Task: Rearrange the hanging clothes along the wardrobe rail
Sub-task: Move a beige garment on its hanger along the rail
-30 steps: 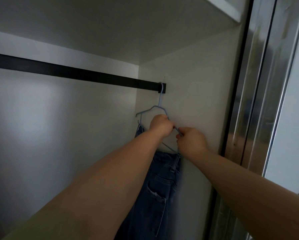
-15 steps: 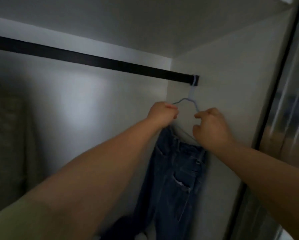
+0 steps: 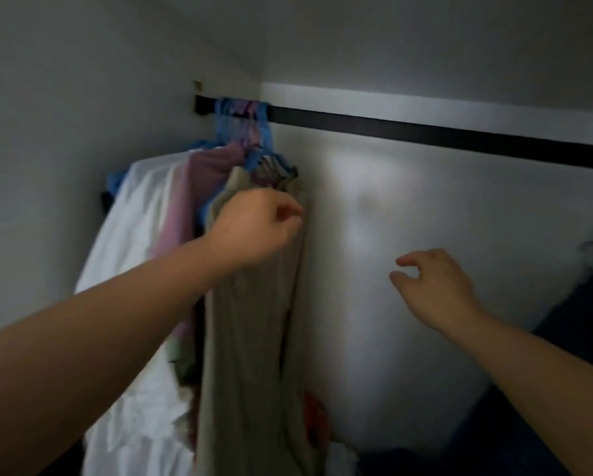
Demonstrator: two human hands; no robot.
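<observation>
A black rail (image 3: pixel 425 134) crosses the wardrobe from upper left to right. Several garments crowd its left end on blue hangers (image 3: pixel 243 128): a white one (image 3: pixel 140 235), a pink one (image 3: pixel 202 180) and a long beige one (image 3: pixel 253 355) at the front. My left hand (image 3: pixel 260 225) is up at the beige garment's top right edge with its fingers curled onto the cloth. My right hand (image 3: pixel 436 286) hovers lower to the right before the bare back wall. Its fingers are loosely spread and hold nothing. The picture is blurred by motion.
Dark cloth (image 3: pixel 580 331) hangs at the far right edge. Something red (image 3: pixel 317 413) lies low behind the beige garment. The wardrobe's left side wall (image 3: pixel 82 97) stands close behind the bunched clothes. The rail's middle stretch carries no hangers.
The view has swung from the rail's right end, where both hands held the jeans hanger, to its left end. Both hands have left the hanger; the left hand is now at the beige garment.
</observation>
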